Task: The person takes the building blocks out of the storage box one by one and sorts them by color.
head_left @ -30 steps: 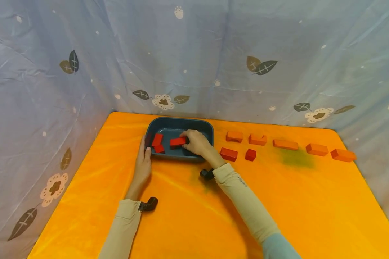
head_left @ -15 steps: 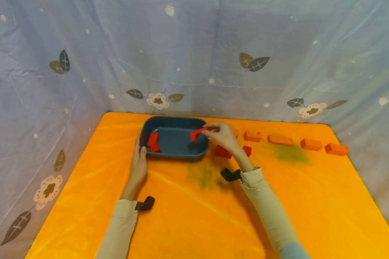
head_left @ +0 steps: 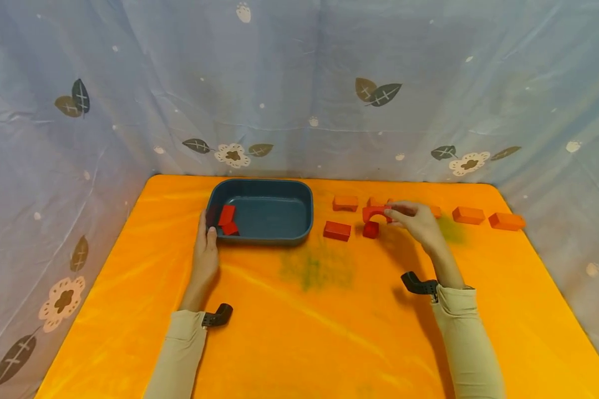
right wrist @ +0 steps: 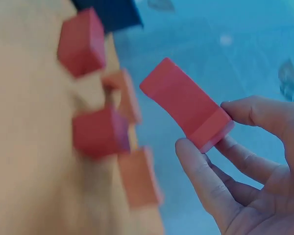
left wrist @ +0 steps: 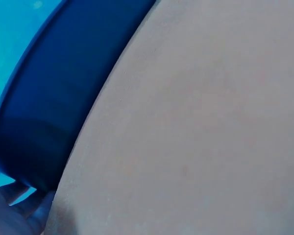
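My right hand (head_left: 416,221) pinches a red arch block (right wrist: 186,105) by one end, raised over the table. Below the arch in the head view is a small red block (head_left: 371,230), and left of that lies a longer red block (head_left: 336,230). My left hand (head_left: 206,260) rests against the near left corner of a dark blue-grey bin (head_left: 259,241), fingers along its outer side and thumb at its rim. Two red blocks (head_left: 227,215) lie in the bin's left end, touching or nearly touching. The left wrist view shows mostly a palm and the bin's wall (left wrist: 54,93).
A row of orange blocks runs along the table's back right, from an orange arch block (head_left: 345,203) to an orange block (head_left: 507,221) near the right edge. Some are partly hidden by my right hand. Patterned curtains (head_left: 279,94) hang behind and beside the orange-yellow table (head_left: 299,332).
My right hand has lifted the red arch block out of the bin and carried it right, over the other blocks. My left hand keeps its place on the bin, while the head view shifts slightly.
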Available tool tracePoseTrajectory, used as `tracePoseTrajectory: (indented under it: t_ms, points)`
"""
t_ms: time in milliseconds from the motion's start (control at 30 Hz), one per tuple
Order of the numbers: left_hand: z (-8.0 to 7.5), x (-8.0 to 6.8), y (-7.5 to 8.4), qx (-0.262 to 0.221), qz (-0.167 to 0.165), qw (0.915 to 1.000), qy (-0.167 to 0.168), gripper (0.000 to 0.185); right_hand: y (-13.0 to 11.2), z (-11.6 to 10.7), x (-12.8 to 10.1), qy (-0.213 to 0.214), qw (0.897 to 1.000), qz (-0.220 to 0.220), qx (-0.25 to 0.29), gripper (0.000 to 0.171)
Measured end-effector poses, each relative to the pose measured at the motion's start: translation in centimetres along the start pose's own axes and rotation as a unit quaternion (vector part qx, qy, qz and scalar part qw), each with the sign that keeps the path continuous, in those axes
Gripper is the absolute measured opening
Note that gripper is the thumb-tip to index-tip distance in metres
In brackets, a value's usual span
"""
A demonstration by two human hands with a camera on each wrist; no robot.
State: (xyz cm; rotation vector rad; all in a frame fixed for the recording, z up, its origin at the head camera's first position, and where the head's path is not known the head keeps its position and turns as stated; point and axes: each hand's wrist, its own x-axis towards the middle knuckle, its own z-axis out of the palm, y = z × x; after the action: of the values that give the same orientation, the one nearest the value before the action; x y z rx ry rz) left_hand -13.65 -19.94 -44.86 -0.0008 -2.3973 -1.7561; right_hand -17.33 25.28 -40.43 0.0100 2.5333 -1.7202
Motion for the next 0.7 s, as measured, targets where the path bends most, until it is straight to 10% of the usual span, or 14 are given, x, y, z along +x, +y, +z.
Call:
tracePoseTrajectory:
  t_ms: [233,700]
  points:
    - [-0.3,-0.4,1.6,0.014,-0.007,0.9999,-0.004,0.055,3.8,-3.2,-0.7,0.02,0.998,0.046,0.047,0.055]
    - [0.2,-0.3,1.2,0.004,-0.01,0.9999,0.0,0.055,6.4,-5.1,-1.8,0.064,0.996,0.057,-0.022,0.046]
